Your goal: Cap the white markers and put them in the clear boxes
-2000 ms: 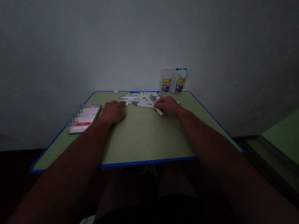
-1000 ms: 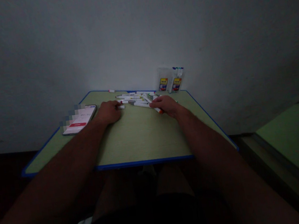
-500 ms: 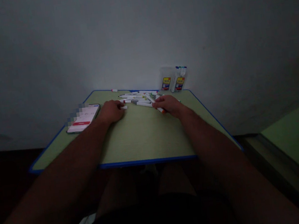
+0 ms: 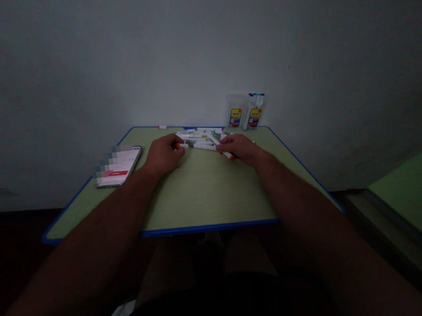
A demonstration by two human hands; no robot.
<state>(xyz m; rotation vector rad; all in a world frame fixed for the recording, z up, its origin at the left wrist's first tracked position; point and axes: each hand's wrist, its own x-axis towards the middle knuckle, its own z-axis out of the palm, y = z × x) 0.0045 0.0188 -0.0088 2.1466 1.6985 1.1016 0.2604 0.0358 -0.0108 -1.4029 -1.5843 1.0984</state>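
My left hand [image 4: 163, 154] is at the left end of a loose pile of markers [image 4: 195, 135]. Its thumb and fingers are curled around a white marker with an orange end [image 4: 183, 146]; part of it is hidden by the fingers. On the pile's right side, my right hand [image 4: 241, 147] is closed on a white marker [image 4: 228, 155] that points toward me with its orange-red end. Another white marker [image 4: 211, 137] slants up from beside the right fingertips. The scene is dim, so small details blur.
A phone with a lit screen [image 4: 122, 166] lies left of my left forearm. Two clear marker cases [image 4: 235, 114] stand by the wall at the back right, the right one with several markers inside. One red-ended marker [image 4: 162, 127] lies near the table's [image 4: 208, 194] back edge.
My left hand has shifted slightly right and up toward the pile, and its fingers are now around the orange-ended marker. My right hand stays almost still with its marker.
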